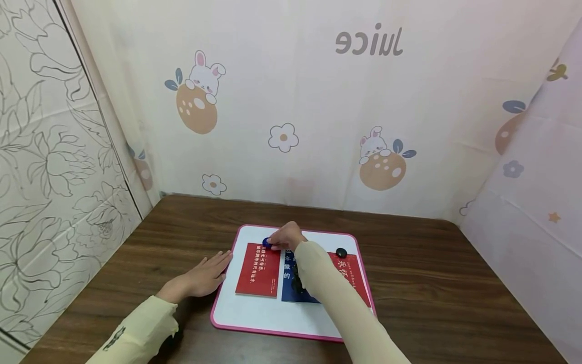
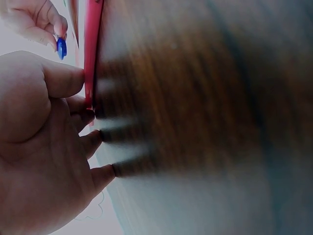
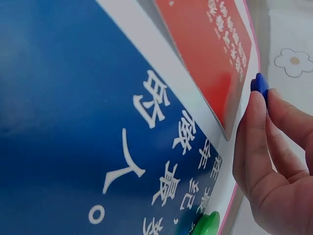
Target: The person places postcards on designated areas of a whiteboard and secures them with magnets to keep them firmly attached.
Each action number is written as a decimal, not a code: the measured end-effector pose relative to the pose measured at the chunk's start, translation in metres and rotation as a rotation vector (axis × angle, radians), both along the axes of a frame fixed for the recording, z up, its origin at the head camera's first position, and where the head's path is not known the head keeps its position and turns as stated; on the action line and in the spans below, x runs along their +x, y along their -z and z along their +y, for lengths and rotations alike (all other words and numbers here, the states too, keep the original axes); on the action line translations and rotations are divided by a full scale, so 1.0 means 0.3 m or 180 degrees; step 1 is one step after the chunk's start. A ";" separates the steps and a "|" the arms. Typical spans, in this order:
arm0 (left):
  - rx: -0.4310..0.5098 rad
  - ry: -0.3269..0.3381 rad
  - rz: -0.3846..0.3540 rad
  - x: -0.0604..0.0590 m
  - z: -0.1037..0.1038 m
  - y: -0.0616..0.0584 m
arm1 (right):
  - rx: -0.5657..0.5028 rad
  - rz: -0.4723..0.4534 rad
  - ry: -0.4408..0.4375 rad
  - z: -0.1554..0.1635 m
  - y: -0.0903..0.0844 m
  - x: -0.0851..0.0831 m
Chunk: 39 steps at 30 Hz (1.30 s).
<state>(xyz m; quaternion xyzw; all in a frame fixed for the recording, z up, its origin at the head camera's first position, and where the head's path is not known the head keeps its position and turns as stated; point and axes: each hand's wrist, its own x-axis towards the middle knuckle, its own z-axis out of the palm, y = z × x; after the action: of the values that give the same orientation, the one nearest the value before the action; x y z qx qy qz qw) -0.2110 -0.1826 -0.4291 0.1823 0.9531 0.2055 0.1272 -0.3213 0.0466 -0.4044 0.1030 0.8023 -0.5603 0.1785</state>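
The right hand [image 1: 286, 235] pinches a small round blue magnet [image 1: 267, 243] at its 9 o'clock, over the top edge of the left red card [image 1: 257, 270] on the pink-rimmed whiteboard [image 1: 254, 318], while the left hand [image 1: 205, 275] lies flat and open farther off.

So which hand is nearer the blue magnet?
Right hand: its fingertips pinch the blue magnet on the whiteboard. Left hand lies flat at the board's left edge.
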 end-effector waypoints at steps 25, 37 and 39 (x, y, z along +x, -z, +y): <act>0.0072 -0.0018 -0.0025 0.001 0.001 -0.006 | 0.0164 0.0133 0.0000 -0.042 0.025 -0.014; 0.0036 0.0023 0.0031 -0.003 -0.004 0.002 | 0.0292 0.0209 -0.0001 -0.047 0.028 -0.016; 0.0039 0.0054 0.0047 -0.002 -0.005 0.001 | 0.0337 0.0246 -0.0020 -0.049 0.028 -0.014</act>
<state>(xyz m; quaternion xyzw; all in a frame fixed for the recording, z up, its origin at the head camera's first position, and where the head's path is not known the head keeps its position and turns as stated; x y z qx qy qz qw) -0.2118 -0.1842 -0.4295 0.1927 0.9511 0.2089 0.1208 -0.3256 0.0319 -0.4127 0.0881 0.8374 -0.5200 0.1435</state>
